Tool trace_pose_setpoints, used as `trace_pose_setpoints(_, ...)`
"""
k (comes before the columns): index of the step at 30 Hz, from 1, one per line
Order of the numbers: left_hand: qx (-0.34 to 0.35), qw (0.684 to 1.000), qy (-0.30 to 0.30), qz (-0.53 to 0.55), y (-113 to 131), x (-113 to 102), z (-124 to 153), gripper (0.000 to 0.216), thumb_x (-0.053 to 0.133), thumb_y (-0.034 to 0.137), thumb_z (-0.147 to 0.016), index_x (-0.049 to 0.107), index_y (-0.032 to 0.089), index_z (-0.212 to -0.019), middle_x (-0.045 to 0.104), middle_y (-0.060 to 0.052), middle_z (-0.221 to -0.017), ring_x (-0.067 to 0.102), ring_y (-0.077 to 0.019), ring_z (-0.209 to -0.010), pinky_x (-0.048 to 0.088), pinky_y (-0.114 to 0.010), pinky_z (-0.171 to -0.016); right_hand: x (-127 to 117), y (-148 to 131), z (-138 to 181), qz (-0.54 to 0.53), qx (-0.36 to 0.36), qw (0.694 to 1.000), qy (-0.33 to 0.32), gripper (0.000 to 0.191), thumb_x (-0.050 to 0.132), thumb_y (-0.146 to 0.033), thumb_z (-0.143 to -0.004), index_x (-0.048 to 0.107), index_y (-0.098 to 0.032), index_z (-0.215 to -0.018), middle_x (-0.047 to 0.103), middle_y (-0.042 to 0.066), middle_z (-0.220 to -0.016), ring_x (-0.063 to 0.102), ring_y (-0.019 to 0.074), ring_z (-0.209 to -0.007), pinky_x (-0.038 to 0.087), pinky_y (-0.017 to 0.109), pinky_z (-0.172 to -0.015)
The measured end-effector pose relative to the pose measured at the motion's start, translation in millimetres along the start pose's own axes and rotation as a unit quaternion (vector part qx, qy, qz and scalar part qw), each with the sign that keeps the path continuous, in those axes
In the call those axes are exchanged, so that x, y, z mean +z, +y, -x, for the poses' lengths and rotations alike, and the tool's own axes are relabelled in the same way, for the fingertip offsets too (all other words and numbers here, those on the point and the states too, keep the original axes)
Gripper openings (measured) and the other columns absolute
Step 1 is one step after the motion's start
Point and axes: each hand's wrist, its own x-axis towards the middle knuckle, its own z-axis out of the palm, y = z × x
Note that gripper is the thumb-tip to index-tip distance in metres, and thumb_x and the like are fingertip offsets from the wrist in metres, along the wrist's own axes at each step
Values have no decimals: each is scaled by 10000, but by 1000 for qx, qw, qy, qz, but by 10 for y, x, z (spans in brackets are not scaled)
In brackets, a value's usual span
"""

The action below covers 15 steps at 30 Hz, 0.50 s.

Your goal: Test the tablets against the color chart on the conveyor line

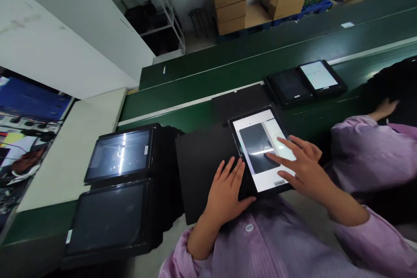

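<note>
A black tablet (257, 147) with a lit white screen lies in front of me on a black mat (198, 169). My left hand (226, 193) rests flat at its left edge, fingers spread, steadying it. From the right, my right hand (301, 165) reaches over the screen with its fingertips touching the glass. Neither hand grips anything.
Two stacks of dark tablets (119, 156), (107, 219) stand at my left. Two more tablets (289, 87), (321, 76) lie on the green conveyor belt (228, 69). A co-worker's hand (386, 108) shows at the right. Cardboard boxes (230, 2) and a shelf (159, 21) stand behind.
</note>
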Motion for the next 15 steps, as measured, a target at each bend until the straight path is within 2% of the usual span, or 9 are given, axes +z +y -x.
trace_pose_setpoints(2, 0, 1000, 0, -5, -4, 5, 8, 941, 683, 531, -807, 244, 85, -1510, 525, -168, -1464, 431, -353, -1398, 362, -542, -1134, 17, -20, -12, -6, -7, 1000, -7, 424, 340, -467, -1038, 735, -357, -1146, 541, 69, -1419, 407, 349, -1327, 325, 568, -986)
trace_pose_setpoints(7, -8, 1000, -18, 13, -21, 29, 29, 901, 639, 562, -841, 266, 102, -1520, 515, -156, -1476, 384, -332, -1433, 342, -537, -1156, -36, 147, 44, 29, 66, 996, 44, 424, 390, -365, -1035, 798, -315, -928, 586, 80, -1363, 462, 365, -1292, 357, 532, -904)
trace_pose_setpoints(10, -4, 1000, -14, 7, -23, 36, 29, 904, 644, 557, -836, 265, 100, -1518, 518, -153, -1474, 403, -337, -1421, 354, -542, -1146, -53, 190, 62, 27, 61, 996, 58, 406, 408, -337, -1028, 795, -285, -918, 601, 92, -1340, 490, 358, -1273, 372, 520, -891)
trace_pose_setpoints(15, -8, 1000, -8, 16, -18, 39, 31, 893, 641, 548, -839, 261, 116, -1522, 529, -145, -1467, 390, -330, -1430, 338, -536, -1157, -25, 92, 23, 18, 61, 996, 57, 346, 434, -312, -1015, 775, -262, -980, 595, 102, -1350, 516, 340, -1251, 384, 499, -886)
